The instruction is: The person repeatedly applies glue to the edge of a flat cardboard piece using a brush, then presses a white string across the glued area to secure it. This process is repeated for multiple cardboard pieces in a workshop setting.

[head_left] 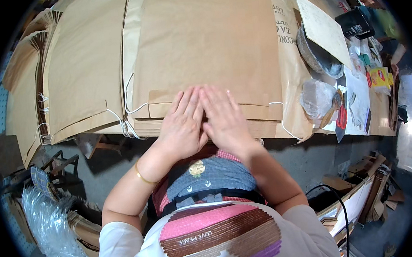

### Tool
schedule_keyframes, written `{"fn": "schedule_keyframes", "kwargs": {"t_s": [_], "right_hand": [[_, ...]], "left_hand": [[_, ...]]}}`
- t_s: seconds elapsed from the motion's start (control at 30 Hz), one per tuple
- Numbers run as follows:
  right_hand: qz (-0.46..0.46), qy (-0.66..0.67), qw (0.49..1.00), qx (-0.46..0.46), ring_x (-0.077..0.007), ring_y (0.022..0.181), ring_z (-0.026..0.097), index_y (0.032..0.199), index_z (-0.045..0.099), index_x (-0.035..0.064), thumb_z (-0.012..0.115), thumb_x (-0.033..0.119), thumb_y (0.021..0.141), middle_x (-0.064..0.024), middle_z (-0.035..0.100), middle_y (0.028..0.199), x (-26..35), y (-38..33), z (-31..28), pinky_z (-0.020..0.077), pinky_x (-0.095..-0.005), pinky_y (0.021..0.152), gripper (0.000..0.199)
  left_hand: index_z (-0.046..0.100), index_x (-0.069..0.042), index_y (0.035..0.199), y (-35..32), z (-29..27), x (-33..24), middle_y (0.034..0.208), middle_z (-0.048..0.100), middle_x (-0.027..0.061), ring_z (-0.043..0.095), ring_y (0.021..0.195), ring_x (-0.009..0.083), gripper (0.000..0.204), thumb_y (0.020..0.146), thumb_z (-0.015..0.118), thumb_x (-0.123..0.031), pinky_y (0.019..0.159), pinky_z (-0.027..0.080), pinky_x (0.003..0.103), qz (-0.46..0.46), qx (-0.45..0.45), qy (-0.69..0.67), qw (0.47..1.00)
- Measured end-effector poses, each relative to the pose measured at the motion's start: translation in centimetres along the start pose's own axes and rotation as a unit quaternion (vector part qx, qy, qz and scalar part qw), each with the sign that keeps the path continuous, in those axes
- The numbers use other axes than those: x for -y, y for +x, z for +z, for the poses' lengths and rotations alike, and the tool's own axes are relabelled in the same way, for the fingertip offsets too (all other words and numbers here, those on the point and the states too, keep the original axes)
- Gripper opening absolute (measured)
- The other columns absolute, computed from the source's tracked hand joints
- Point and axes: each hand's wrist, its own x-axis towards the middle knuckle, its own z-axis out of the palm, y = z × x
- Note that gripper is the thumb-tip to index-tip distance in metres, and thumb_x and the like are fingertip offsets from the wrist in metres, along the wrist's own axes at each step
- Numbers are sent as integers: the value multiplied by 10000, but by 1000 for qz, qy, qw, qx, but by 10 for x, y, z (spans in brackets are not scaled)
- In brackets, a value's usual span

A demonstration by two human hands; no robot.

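Observation:
Both of my hands lie side by side on the near end of a brown paper bag [206, 44], at the top of a stack in the middle of the table. My left hand [181, 127] is flat with its fingers stretched forward over the folded strip [160, 104]. Beside it, my right hand [226, 120] also lies flat, its fingertips meeting the left ones and slightly blurred. Neither hand holds anything. White strings [129, 97] come out at the left side of the stack, and another white string [287, 129] hangs at its right.
More paper bag stacks [86, 60] lie to the left. At the right are a dark basin [321, 59] with a pale board [322, 27] across it, a clear plastic bag [317, 97], red-handled scissors [341, 117] and a yellow packet [380, 77]. Clear plastic film [52, 225] is at lower left.

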Motion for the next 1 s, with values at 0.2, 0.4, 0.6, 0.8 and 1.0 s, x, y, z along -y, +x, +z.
{"fn": "schedule_keyframes", "kwargs": {"t_s": [0.2, 0.4, 0.6, 0.8, 1.0], "right_hand": [[226, -79, 971, 4, -374, 1386, 224, 1381, 290, -98, 635, 315, 851, -310, 264, 1447, -43, -35, -32, 203, -454, 1128, 756], [290, -156, 943, -52, -395, 1272, 389, 1228, 503, -62, 638, 210, 843, -244, 457, 1335, -74, -47, -35, 362, -444, 1026, 490], [357, 413, 816, -187, -194, 1017, 594, 1247, 491, -21, 537, 21, 866, -115, 557, 1248, -75, -51, -70, 496, -283, 783, 387], [335, 392, 852, -86, -190, 1014, 596, 1270, 462, -58, 478, 50, 906, -132, 601, 1159, -80, -63, -64, 478, -300, 837, 379], [247, 383, 890, -31, -229, 983, 597, 1251, 479, -83, 474, 105, 943, -180, 627, 1028, -15, 9, -17, 459, -323, 879, 361]], "left_hand": [[238, 142, 1389, -27, -7, 44, 1481, 219, 288, 178, 1402, 384, 1063, 756, 572, -644, 1154, 147, 421, -191, 44, 137, 971], [348, 134, 1336, -35, 1, 59, 1434, 297, 307, 235, 1369, 417, 734, 878, 588, -386, 1123, 219, 454, -179, -57, 20, 982], [421, 86, 1283, -38, -7, 79, 1221, 504, 250, 513, 1125, 359, 557, 840, 667, -144, 952, 422, 406, -266, -250, -92, 926], [616, -13, 798, -60, -14, 80, 671, 625, 33, 573, 585, 149, 185, 907, 591, -161, 522, 428, 349, -379, -118, -518, 757], [629, 8, 795, -128, -52, 116, 615, 562, 110, 515, 541, 188, 226, 926, 566, -165, 513, 407, 324, -321, -401, -150, 845]]}}
